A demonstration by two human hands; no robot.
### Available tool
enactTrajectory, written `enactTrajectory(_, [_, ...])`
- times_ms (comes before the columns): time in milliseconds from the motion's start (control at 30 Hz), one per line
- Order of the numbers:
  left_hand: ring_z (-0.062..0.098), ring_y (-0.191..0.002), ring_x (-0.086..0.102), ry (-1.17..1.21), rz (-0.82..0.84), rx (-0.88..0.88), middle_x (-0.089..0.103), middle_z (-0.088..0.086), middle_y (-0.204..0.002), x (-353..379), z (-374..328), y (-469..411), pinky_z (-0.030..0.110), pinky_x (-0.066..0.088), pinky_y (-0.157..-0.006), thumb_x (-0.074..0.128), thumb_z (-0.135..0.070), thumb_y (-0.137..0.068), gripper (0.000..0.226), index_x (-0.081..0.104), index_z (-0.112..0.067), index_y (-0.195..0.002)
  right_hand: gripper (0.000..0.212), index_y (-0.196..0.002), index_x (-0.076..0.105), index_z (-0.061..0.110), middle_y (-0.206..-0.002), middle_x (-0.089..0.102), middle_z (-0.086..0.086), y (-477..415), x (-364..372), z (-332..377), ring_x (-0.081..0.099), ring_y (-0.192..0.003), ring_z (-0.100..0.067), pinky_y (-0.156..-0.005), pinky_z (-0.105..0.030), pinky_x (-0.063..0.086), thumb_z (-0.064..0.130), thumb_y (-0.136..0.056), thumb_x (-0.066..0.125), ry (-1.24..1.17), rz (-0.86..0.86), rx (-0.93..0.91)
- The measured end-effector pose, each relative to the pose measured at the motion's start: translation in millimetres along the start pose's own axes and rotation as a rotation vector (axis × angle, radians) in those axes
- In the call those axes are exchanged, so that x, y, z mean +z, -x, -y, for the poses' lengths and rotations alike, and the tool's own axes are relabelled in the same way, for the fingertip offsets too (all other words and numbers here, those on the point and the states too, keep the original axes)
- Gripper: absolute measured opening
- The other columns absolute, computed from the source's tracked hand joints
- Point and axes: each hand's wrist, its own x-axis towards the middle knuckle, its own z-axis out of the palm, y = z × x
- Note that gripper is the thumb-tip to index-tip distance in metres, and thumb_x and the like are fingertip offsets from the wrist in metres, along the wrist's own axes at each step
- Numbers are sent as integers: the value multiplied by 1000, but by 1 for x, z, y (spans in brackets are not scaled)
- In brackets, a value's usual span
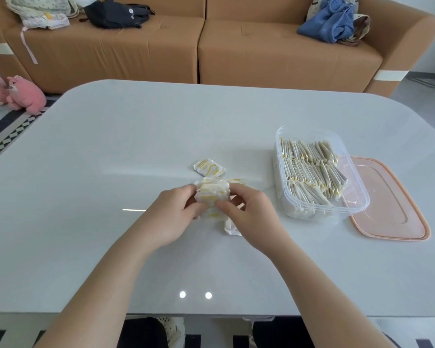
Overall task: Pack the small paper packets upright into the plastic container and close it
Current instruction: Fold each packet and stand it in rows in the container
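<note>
Both hands meet low over the table (111, 172). The left hand (176, 212) and right hand (249, 212) together grip a bundle of packets (212, 194), white paper with yellow print; fingers curl round its two sides, and the right thumb lies across its near face; the grip is narrow, closed on the bundle.

Just beyond the grip a loose packet (209, 168) lies flat; a second packet (230, 227) lies flat under the right hand, partly covered (another shows past the bundle's far right edge, mostly hidden).

Well right of the grip stands the plastic container (349, 173), open; the packed packets (309, 172) stand on edge in leaning rows, and the right strip is bare.

The pink lid (392, 209) lies flat further right; whether the container rests on its edge I cannot tell.

Far beyond the grip: a sofa (161, 54).
</note>
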Motion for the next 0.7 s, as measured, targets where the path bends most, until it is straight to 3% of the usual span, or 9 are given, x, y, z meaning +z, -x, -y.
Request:
enactTrajectory(133, [25,-65,48,184,-68,111,60,14,-76,4,-13,-3,35,40,-62,60,-34,-93,12,67,-25,-89,10,-99,69,24,-67,54,23,6,-21,10,46,-54,2,-54,-13,32,23,-90,64,40,-105,-72])
enactTrajectory(200, [14,-58,43,234,-97,146,53,9,-67,11,-22,-5,29,35,-58,61,-32,-92,11,68,-24,-89,9,-98,68,24,-70,56,24,9,-31,12,48,-57,5,-56,-11,34,23,-91,63,60,-152,-89])
enactTrajectory(300, [5,-50,38,288,-173,123,47,-12,-56,24,-37,-11,16,30,-50,60,-33,-93,16,70,-23,-86,8,-96,69,24,-78,64,15,13,-53,12,53,-62,2,-61,-13,36,26,-90,64,89,-252,-67])
enactTrajectory(400, [4,-52,44,258,-223,96,51,-11,-57,36,-47,-19,14,33,-50,55,-30,-95,20,71,-19,-88,6,-87,69,21,-78,70,11,17,-88,11,62,-70,-2,-67,-21,46,24,-89,64,101,-378,-27])
enactTrajectory(567, [2,-55,47,253,-239,71,57,-6,-64,50,-56,-29,13,36,-52,55,-20,-92,17,71,-19,-88,7,-86,67,18,-78,68,14,25,-131,-5,63,-74,-5,-57,-8,40,22,-89,63,224,-505,89])
enactTrajectory(700, [1,-55,48,210,-234,47,57,-10,-63,56,-56,-34,15,36,-54,54,-20,-91,18,72,-21,-88,17,-87,67,13,-82,68,0,28,-147,-18,61,-83,-19,-65,-28,42,27,-91,58,480,-581,162])
